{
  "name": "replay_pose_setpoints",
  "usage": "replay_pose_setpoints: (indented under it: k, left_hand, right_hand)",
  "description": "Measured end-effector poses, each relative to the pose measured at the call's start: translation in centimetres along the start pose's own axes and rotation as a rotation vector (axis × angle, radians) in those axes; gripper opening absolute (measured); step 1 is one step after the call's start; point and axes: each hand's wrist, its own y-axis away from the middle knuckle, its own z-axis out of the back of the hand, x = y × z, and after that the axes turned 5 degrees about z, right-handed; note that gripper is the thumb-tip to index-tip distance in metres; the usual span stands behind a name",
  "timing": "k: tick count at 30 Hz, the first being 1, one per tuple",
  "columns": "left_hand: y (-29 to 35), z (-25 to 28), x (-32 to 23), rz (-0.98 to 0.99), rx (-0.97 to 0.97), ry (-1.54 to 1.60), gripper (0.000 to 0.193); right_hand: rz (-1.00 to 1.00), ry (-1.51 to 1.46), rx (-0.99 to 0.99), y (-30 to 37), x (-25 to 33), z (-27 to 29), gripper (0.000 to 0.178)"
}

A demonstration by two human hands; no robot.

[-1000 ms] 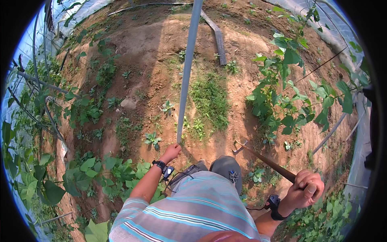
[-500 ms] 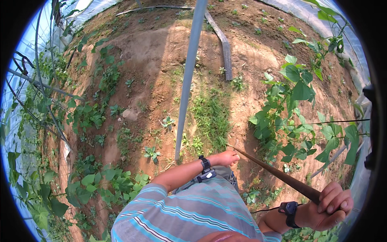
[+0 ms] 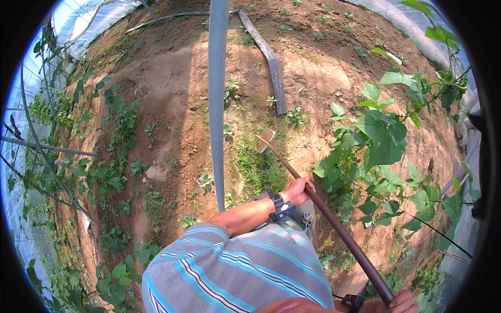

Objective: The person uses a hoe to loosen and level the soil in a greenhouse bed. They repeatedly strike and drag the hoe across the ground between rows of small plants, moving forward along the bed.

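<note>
A hoe (image 3: 342, 225) with a long brown wooden handle slants from the lower right up toward the middle of the view. Its flat, pale blade (image 3: 265, 141) is over the top end of a grass patch (image 3: 258, 167); I cannot tell whether it touches the soil. My left hand (image 3: 298, 191) is wrapped round the handle partway along, the forearm reaching across my front. Close to the lower edge, my right hand (image 3: 403, 302) grips the handle's near end, partly cut off by the picture's edge.
A grey metal pole (image 3: 217, 104) rises just left of the hoe. Leafy vines (image 3: 381, 141) climb close on the right, more plants (image 3: 120, 266) at the left. A weathered board (image 3: 271, 68) lies ahead on the soil. A thin dark line (image 3: 438, 227) crosses at right.
The hoe's blade has come into sight over the grass. My left hand has moved up and closed round the handle. My right hand has dropped toward the lower edge with the handle's end.
</note>
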Motion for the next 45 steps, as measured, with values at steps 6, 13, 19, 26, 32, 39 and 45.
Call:
replay_pose_setpoints:
  k: [6,13,19,26,32,39,45]
  left_hand:
    - [-4.8,-1.0,-7.6,-0.067,-0.207,-0.05,0.026]
    - [-13.1,0.1,-25.5,-0.32,-0.56,-0.322,0.016]
    - [-21.6,-4.1,-44.6,-0.362,-0.706,-0.411,0.011]
    - [-28.8,-12.3,-66.1,-0.394,-0.709,-0.36,0.008]
    - [-35.9,-14.3,-82.7,-0.347,-0.817,-0.524,0.014]
    - [-42.9,-14.8,-98.6,-0.219,-0.923,-0.654,0.018]
    - [-44.0,-20.8,-101.9,-0.172,-0.854,-0.715,0.017]
  right_hand:
    - [-0.513,1.211,-0.365,8.5,-1.2,10.1,0.05]
    - [-1.693,1.254,0.045,16.4,-19.3,15.8,0.036]
    - [-1.961,0.784,0.063,11.5,-39.5,13.1,0.023]
    - [-2.01,0.541,0.115,1.6,-61.4,6.5,0.022]
    - [-2.006,0.532,0.032,-2.2,-76.9,-0.7,0.021]
    - [-2.029,0.519,-0.17,-5.4,-90.4,-11.6,0.025]
    - [-1.939,0.485,-0.116,-7.9,-91.7,-14.7,0.025]
